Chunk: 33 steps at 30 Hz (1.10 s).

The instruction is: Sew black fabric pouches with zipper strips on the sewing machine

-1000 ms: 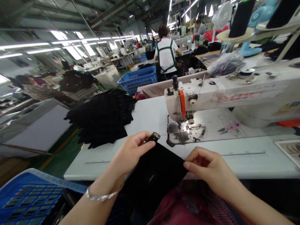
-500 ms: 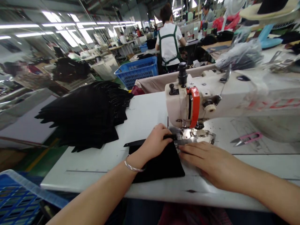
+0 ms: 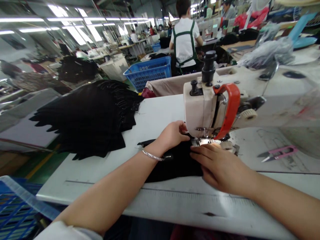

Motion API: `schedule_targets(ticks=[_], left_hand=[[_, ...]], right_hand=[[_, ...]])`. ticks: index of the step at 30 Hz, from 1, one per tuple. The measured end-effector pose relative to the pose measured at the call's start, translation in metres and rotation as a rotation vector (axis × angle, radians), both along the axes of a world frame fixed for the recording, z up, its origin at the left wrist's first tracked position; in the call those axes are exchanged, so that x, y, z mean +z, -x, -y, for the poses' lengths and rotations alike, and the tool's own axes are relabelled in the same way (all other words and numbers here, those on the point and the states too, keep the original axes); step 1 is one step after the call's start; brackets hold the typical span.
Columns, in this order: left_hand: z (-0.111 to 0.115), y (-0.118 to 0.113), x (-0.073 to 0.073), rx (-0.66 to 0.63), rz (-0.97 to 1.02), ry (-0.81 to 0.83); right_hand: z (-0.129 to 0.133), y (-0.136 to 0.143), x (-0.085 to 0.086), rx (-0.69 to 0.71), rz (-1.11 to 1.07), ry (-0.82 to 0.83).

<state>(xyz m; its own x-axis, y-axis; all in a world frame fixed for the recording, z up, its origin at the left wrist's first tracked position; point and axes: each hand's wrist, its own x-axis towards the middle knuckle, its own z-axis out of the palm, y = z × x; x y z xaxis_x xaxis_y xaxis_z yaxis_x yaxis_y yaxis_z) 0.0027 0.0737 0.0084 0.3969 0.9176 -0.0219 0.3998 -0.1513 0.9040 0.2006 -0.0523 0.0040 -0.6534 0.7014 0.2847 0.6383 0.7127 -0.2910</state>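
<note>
A black fabric piece (image 3: 178, 165) lies flat on the sewing machine table, its upper edge close under the head of a white sewing machine (image 3: 200, 110). My left hand (image 3: 173, 135) is closed at the upper edge of the fabric, just left of the needle area, thumb and fingers pinching it. Its fingertips partly hide the held edge. My right hand (image 3: 221, 165) rests palm down with fingers stretched out, its fingertips touching the right side of the fabric beside the presser foot. The stitching point is mostly covered by the hands.
A large stack of black fabric pieces (image 3: 85, 116) lies on the table's left. Pink-handled thread snips (image 3: 278, 153) rest right of the machine. Blue baskets stand beyond the table (image 3: 150, 71) and at lower left (image 3: 15, 206). A person (image 3: 185, 36) works ahead, back turned.
Both hands and the fabric have moved slightly forward, closer under the machine head. The fabric's near edge sits farther from the table's front edge. The camera view has shifted a little.
</note>
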Motion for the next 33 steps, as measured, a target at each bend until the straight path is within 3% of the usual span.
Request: schedule_targets(ticks=[8,16,21,28,30,33], left_hand=[[-0.001,0.002,0.001,-0.064,-0.101,-0.123],[-0.015,-0.02,-0.002,-0.151,-0.173,-0.195],[-0.014,-0.037,0.001,-0.184,-0.18,-0.241],[0.026,-0.018,0.012,-0.201,-0.256,-0.351],[0.045,-0.009,0.012,-0.198,-0.349,-0.501],[0.068,0.001,0.007,-0.363,-0.462,-0.739]], right_hand=[[0.005,-0.004,0.008,-0.004,0.028,0.072],[-0.003,0.005,-0.004,-0.06,0.1,-0.246],[0.002,-0.002,-0.003,-0.059,0.123,-0.336],[0.008,-0.001,-0.004,-0.056,0.075,-0.385],[0.008,0.0,-0.004,-0.056,0.071,-0.389],[0.009,0.0,-0.005,-0.041,0.104,-0.385]])
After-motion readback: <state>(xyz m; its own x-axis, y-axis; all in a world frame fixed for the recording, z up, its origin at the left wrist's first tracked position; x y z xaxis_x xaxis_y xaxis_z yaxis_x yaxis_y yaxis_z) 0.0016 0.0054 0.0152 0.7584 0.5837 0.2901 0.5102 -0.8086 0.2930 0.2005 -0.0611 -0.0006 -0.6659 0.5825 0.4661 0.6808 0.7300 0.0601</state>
